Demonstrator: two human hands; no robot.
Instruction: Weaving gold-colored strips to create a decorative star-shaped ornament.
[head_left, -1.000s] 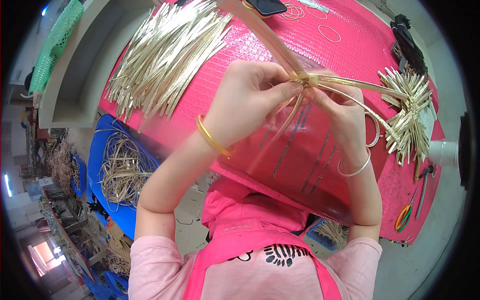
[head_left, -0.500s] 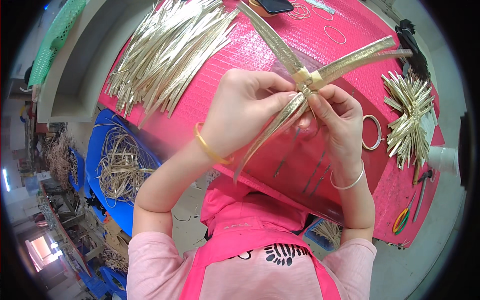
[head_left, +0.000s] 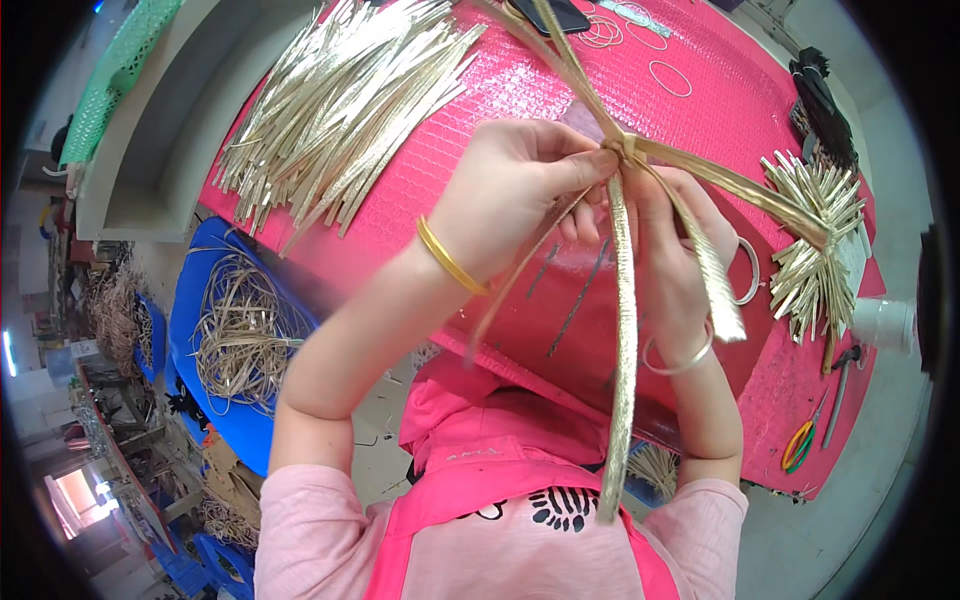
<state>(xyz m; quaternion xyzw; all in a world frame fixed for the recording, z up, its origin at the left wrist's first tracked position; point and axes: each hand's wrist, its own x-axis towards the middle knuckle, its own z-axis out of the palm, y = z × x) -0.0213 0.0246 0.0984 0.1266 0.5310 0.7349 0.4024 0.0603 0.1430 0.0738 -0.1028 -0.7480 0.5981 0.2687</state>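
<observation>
Gold strips (head_left: 622, 300) cross at a small woven knot between my hands, above the pink table. My left hand (head_left: 530, 190) pinches the knot from its left side with thumb and fingers. On the other side, my right hand (head_left: 670, 230) is closed round the strips just below the knot; strips hide part of its fingers. Two strip ends point away toward the far edge, one runs to the right, and others hang down toward my apron. A dark red mat (head_left: 540, 330) lies under my hands.
A big pile of loose gold strips (head_left: 340, 120) covers the table's far left. Finished-looking gold bundles (head_left: 815, 240) lie at right, near a tape roll (head_left: 748, 270) and scissors (head_left: 800, 445). A blue bin (head_left: 200, 340) of tangled strips stands left. A phone (head_left: 555, 14) lies at the far edge.
The gold strips have turned and spread: one long end now hangs down between my hands and another points right. My left hand has shifted slightly right and both still hold the knot.
</observation>
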